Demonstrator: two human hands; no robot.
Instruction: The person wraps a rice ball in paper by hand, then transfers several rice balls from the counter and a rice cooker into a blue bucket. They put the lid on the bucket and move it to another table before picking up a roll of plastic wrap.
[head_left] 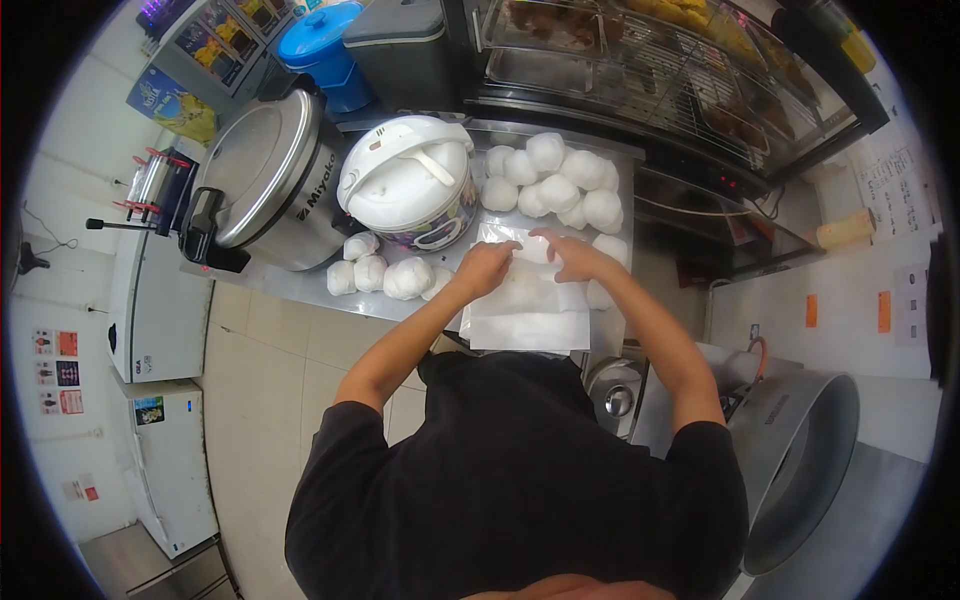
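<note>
White sheets of wrapping paper (528, 322) lie on the steel table in front of me, with a thin clear film (497, 231) at their far edge. My left hand (487, 268) rests at the left side of the top sheet, its fingers closed at the edge of the paper. Across from it, my right hand (577, 258) curves over the right side, thumb and forefinger apart. Something pale lies on the paper between the hands, too indistinct to name. Round white wrapped bundles (557, 194) are heaped beyond my right hand, and more bundles (408, 278) sit left of my left hand.
A white rice cooker (405, 180) and a large steel Miyako cooker (270, 175) stand on the left of the steel table (290, 292). Behind is a glass food warmer (640, 85). A big metal drum (800, 470) is at right, chest freezers (160, 310) at left.
</note>
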